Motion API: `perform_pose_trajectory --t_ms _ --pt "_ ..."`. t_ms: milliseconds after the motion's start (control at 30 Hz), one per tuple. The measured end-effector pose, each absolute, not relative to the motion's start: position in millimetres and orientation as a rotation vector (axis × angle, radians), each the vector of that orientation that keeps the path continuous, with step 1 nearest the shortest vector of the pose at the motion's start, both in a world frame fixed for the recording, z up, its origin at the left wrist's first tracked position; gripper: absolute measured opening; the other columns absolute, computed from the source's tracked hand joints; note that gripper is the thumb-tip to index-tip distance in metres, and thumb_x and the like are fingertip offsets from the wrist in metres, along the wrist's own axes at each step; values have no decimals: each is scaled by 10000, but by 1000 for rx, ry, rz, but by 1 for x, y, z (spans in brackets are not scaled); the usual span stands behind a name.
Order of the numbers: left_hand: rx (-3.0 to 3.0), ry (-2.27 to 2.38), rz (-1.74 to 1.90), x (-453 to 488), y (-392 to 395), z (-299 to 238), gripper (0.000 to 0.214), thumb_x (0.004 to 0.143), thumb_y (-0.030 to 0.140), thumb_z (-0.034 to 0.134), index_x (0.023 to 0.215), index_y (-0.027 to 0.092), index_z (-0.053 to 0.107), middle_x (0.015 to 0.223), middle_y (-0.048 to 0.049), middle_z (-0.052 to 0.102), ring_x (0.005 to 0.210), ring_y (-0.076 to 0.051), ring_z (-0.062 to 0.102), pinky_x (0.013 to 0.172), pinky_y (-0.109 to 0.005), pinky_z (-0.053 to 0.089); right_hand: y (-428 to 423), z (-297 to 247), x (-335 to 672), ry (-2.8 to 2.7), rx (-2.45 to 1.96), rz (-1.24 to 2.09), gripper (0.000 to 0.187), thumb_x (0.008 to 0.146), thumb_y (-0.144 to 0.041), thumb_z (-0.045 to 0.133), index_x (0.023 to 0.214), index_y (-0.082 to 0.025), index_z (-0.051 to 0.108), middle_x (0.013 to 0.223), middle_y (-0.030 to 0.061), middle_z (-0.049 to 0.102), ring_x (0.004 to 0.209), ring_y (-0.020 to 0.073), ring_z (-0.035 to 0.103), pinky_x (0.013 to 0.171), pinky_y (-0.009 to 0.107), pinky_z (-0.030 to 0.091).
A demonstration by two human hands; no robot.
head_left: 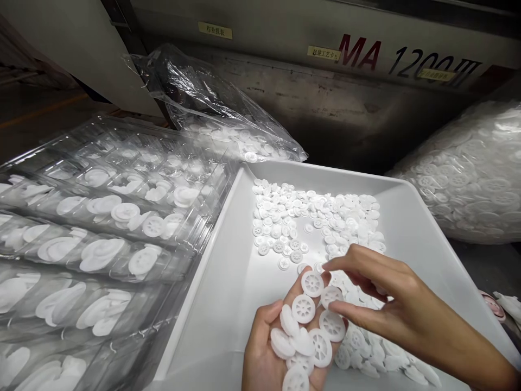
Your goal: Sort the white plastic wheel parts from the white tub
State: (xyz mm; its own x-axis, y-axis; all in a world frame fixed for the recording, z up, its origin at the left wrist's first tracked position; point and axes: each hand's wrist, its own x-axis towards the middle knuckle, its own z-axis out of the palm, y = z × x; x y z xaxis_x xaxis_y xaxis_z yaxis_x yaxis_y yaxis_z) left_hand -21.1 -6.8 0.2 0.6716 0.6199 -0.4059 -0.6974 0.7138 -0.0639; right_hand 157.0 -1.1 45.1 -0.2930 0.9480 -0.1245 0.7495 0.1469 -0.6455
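My left hand (264, 342) is palm up and cupped over the bin, holding several small white plastic gear wheels (303, 309) with spoked centres. Some lie flat on the fingers; others lean on edge in the palm. From the right, my right hand (382, 293) reaches over it, thumb and index finger apart. The thumb tip touches a gear wheel (332, 326) or its neighbour at the left fingertips. The curled fingers of that hand are partly hidden. Below, the grey-white plastic bin (220, 288) contains many loose gear wheels (280, 209) along its back and right side.
Stacked clear plastic trays (163, 271) with white parts in their compartments stand left of the bin. Behind is an open clear bag (228, 103) with more white parts. A full bag (472, 179) bulges at the right. A machine panel (277, 32) closes off the back.
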Motion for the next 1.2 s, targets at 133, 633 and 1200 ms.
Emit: perform_pose_trajectory --t_ms 133,633,1200 --pt "-165 391 721 -18 -6 4 445 879 250 289 1273 202 490 1000 -107 716 972 -232 642 1018 -445 326 -1 40 146 -2099 -1674 1021 261 890 -332 520 1142 -371 464 1039 -20 473 771 108 520 662 251 426" --pt "-360 570 757 -12 -5 17 411 905 309 327 1107 126 635 1159 -132 648 1032 -226 614 849 -325 458 -3 51 142 -1335 -1183 1488 56 875 -263 537 859 -255 589 765 -17 513 549 69 410 420 161 320" --pt "-271 728 628 -12 -3 20 412 878 322 424 1248 166 521 702 -20 689 822 -198 654 861 -341 440 -9 39 118 -2059 -1308 572 200 792 -74 539 939 -157 644 751 17 518 612 96 525 519 213 436"
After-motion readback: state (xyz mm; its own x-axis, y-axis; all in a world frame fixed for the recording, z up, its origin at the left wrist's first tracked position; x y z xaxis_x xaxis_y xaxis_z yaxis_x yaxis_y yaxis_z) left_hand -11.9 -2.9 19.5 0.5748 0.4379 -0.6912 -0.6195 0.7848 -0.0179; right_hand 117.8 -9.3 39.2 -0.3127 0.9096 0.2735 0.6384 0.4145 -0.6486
